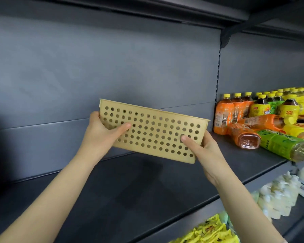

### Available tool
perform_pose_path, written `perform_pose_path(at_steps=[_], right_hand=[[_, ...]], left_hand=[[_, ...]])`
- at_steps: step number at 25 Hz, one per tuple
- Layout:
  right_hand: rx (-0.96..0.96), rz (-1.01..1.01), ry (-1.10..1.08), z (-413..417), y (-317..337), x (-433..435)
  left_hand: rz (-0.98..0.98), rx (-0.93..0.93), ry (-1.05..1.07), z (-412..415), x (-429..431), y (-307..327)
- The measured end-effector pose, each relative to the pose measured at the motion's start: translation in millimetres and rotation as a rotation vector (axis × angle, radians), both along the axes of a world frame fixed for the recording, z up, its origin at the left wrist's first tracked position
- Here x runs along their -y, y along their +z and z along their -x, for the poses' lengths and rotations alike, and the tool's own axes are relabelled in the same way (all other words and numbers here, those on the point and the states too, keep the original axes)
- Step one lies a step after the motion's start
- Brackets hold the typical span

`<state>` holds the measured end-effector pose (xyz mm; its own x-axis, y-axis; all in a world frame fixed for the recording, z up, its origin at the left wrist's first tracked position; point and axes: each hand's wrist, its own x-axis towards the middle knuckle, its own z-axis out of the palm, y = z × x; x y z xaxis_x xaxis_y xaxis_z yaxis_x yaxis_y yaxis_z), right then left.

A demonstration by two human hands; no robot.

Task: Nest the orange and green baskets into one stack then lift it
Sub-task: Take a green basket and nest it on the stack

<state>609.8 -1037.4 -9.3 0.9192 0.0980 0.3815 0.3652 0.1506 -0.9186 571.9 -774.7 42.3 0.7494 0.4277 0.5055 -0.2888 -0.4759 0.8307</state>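
— What sits nearest, along the bottom edge of the frame?

— Two bare forearms rising from the lower corners, and between them yellow snack packets (212, 232) at lower centre on a lower shelf, with pale pouches (279, 195) at lower right.

— And the hands?

— Both are clasped on one basket (153, 132) in the middle of the frame. The left hand (102, 135) grips its left end, thumb pressed across the holed side. The right hand (204, 151) grips the lower right corner, thumb lying on the same side.

— Where is the basket, exactly?

— Held in the air above the dark shelf (130, 186), not touching it, tilted so its left end is higher. It looks tan-orange, with rows of round holes. Only one basket shows; I cannot tell whether another is nested inside.

— What lies beyond it?

— At middle right, drink bottles (263, 123) on the same shelf: orange, yellow and green labels, some upright with yellow caps, several lying on their sides. Behind everything, the grey back panel (104, 67) fills the upper left.
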Motion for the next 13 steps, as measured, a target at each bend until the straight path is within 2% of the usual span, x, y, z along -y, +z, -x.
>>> perform_pose_path(at_steps=[6, 13], right_hand=[[0.149, -0.112, 0.127, 60, 40, -102], [0.338, -0.219, 0.216, 139, 87, -228]], left_hand=[[-0.122, 0.198, 0.129, 111, -103, 56], [-0.227, 0.300, 0.233, 246, -212, 91]])
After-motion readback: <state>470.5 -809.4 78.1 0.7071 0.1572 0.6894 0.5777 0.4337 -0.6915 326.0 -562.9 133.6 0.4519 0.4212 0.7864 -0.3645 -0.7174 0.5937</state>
